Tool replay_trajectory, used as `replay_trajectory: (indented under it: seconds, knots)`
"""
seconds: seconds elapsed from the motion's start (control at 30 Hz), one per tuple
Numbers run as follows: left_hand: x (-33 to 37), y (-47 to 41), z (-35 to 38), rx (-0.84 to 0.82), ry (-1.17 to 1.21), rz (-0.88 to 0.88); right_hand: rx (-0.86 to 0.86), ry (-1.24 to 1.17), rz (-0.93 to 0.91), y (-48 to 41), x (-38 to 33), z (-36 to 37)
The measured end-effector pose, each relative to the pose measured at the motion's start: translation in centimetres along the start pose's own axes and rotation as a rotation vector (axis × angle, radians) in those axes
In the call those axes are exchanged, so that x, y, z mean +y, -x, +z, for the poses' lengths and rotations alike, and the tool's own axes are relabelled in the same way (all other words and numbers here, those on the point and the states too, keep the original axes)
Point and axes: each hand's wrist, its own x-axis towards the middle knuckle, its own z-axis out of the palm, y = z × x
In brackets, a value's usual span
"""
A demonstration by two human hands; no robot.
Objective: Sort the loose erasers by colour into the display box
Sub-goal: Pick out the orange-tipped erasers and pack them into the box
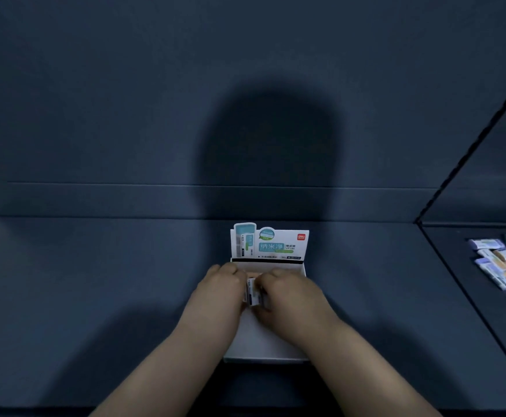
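Observation:
A white display box (263,347) with an upright printed header card (271,243) stands on the dark table in front of me. Both my hands are inside it. My left hand (218,288) and my right hand (287,291) press from either side on a small group of wrapped erasers (253,291) standing on edge near the back of the box. A strip of orange erasers (250,270) shows behind them along the back wall. My fingers hide most of the group. The near half of the box floor is bare white.
A pile of several loose erasers (504,260) in purple, orange, teal and white wrappers lies on a separate dark surface at the far right, beyond a black seam (468,296). A dark wall panel rises behind the box.

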Motion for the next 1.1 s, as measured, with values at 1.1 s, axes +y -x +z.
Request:
replay_trajectory:
  seconds: [1.1]
  knots:
    - [-0.5,0.4,-2.7,0.168,-0.094,0.319,0.248,-0.241,0.247,2.3,0.0,-3.5]
